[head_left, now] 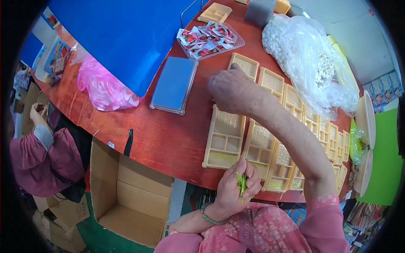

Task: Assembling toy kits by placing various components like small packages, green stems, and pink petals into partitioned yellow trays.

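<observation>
My left hand point(238, 181) is closed round a small bunch of thin yellow-green sticks point(241, 183), close to my chest at the table's front edge. Stretched forward, my right hand point(232, 87) hovers over the left end of the rows of beige compartment trays. Its fingers curl downward, and whatever they hold is hidden under the hand. Just below it lies the leftmost near tray point(223, 137), with similar yellow-green sticks in its front compartment. More sticks lie in neighbouring trays, such as the tray point(279, 170) nearer my right arm.
Beyond the trays are a clear tub of red-and-white sachets point(206, 40) and a bag of small white pieces point(308, 63). To the left stand a blue-topped stack point(174, 84), a pink bag point(103, 84) and a blue panel point(122, 33). An open cardboard box point(130, 189) sits below; another person point(46, 156) works at left.
</observation>
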Motion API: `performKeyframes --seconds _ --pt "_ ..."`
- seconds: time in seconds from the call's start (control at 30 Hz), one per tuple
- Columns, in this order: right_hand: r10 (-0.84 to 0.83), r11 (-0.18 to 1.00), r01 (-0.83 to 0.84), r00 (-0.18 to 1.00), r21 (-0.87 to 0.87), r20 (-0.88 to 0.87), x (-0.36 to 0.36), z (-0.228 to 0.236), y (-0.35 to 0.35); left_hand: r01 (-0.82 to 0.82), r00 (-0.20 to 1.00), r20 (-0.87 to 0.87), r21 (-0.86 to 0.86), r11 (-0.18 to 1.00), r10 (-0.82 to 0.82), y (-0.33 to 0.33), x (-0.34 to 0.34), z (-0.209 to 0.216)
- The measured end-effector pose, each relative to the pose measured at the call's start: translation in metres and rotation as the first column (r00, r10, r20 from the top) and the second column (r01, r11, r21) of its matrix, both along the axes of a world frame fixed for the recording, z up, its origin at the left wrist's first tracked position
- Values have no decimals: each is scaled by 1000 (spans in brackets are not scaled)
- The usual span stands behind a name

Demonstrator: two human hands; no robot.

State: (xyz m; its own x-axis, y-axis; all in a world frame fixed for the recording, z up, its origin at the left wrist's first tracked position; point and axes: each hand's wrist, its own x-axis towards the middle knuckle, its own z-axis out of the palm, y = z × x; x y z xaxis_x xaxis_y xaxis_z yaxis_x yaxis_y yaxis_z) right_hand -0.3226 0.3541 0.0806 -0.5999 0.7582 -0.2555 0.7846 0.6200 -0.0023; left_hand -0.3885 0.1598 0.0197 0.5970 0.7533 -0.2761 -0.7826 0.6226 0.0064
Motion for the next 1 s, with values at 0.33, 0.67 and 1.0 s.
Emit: performKeyframes --seconds 0.33,0.67,1.0 --pt "62 995 -61 998 -80 10 -11 2 4 2 1000 10 15 1000 -2 2 0 0" --pt "-98 994 92 987 -56 -123 37 14 23 6 1000 18 19 1000 -7 3 2 -1" --pt "-89 994 100 966 34 -244 59 4 16 -18 998 67 31 999 16 2 8 -2"
